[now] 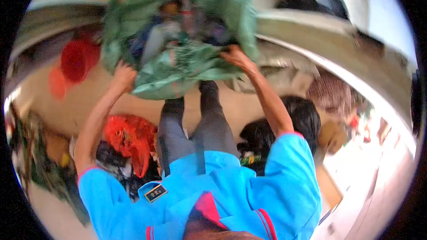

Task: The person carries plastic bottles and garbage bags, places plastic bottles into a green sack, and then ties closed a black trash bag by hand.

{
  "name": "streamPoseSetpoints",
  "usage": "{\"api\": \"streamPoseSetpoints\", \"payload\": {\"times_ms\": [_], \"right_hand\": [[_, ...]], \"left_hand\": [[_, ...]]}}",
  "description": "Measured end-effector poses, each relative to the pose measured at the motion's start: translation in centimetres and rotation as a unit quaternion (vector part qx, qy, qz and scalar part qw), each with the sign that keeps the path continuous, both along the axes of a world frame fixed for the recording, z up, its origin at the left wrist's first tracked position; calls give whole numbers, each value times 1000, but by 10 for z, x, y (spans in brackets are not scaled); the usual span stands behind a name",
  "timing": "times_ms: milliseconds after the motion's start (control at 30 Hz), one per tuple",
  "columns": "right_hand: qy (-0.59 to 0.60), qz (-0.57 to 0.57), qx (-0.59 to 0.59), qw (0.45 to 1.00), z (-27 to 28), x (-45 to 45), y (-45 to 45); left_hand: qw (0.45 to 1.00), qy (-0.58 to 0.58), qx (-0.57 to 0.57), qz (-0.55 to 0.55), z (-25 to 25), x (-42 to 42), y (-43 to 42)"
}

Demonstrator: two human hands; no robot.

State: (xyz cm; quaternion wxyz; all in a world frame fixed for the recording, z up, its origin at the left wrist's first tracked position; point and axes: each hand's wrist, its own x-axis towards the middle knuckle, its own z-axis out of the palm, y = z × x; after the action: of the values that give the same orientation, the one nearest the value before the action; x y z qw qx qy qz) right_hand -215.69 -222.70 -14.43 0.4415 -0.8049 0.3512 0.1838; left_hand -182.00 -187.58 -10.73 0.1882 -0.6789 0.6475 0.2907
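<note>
Holding a big green sack (162,82) at top ctr. of the frame, our hands are well apart, both clamped on its near side: L hand (125,76) left, R hand (237,58) right. Mixed contents (182,24) too blurry to ID. Sack looks soft, slippery, prob. weighty; best bunch thick folds near both corners.

Sack (160,84): before the 2 legs (218,129), between left and right hands
Assorted items (168,35): in the sack
Left hand (124,76): at the sack's near-left corner
Right hand (239,58): at its right side
Tub (78,62): left of the sack
Left-side bag (129,133): just left of the legs
Right-side bag (304,114): right of the legs
</note>
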Motion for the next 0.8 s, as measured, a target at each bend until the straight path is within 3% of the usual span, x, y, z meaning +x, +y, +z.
{"api": "streamPoseSetpoints", "payload": {"times_ms": [33, 67, 100, 133, 167, 200, 267, 300, 367, 433, 467, 533, 633, 700, 733, 800], "right_hand": [[159, 156, 31, 974, 26, 22, 0], [120, 169, 99, 973, 47, 30, 5], [27, 136, 75, 988, 44, 19, 20], [-74, -29, 142, 987, 75, 16, 35], [-186, -183, 194, 946, 115, 19, 47], [-189, -214, 174, 942, 146, 14, 55], [-286, -407, 318, 807, 198, -4, 75], [-304, -431, 295, 797, 206, -26, 89], [-207, -511, 211, 807, 195, -85, 136], [-95, -652, 208, 723, 184, -154, 204], [27, -633, 97, 768, 150, -201, 249], [134, -565, -7, 814, 172, -266, 341], [113, -762, 175, 613, 154, -307, 491], [184, -692, 175, 676, 129, -328, 564], [174, -705, 173, 665, 139, -328, 581], [67, -823, 227, 517, 154, -323, 613]], "left_hand": [[999, -12, -37, -2, -1, 4, 7], [999, -4, 17, 42, 9, 9, 0], [999, 11, -10, 40, 14, 20, 7], [998, 25, -16, 62, 38, 17, -8], [995, 35, -21, 88, 60, 16, -21], [988, 70, -77, 117, 63, 18, -17], [957, 164, -133, 197, 75, 21, -17], [934, 218, -134, 250, 84, 19, -24], [930, 241, -133, 245, 93, 5, -25], [925, 255, -116, 257, 104, -22, -24], [924, 284, -130, 221, 110, -36, -29], [926, 314, -137, 160, 139, -66, -43], [946, 298, -66, 104, 129, -105, -25], [936, 347, -45, 27, 111, -121, -25], [937, 347, -48, 7, 125, -139, -31], [952, 301, -42, -29, 145, -176, -31]]}}
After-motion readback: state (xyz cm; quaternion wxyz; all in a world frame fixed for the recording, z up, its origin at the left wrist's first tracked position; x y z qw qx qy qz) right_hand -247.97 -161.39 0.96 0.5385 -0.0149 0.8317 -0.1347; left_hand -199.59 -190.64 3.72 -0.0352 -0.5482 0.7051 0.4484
